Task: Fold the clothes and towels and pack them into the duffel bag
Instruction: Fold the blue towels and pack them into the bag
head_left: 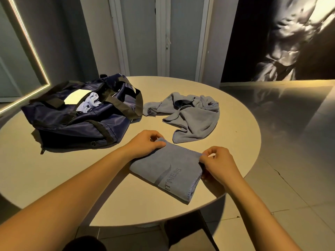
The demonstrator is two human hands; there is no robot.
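Both far corners pinched, fold nearly done

The left hand (148,142) and right hand (217,160) each pinch a far corner of the folded towel (168,171), flat at the table's (235,127) 5 o'clock rim. That held edge runs roughly 9 to 3 o'clock. The bag (81,116) gapes at 10 o'clock from the towel, nearer the left hand, so packing likely swings that way. At 12 a crumpled towel (190,115) waits.

Both our bare forearms (87,178) reach forward. Our left hand (146,142) pinches one far corner of the towel (163,171), our right hand (218,163) the other, with fingers curled.
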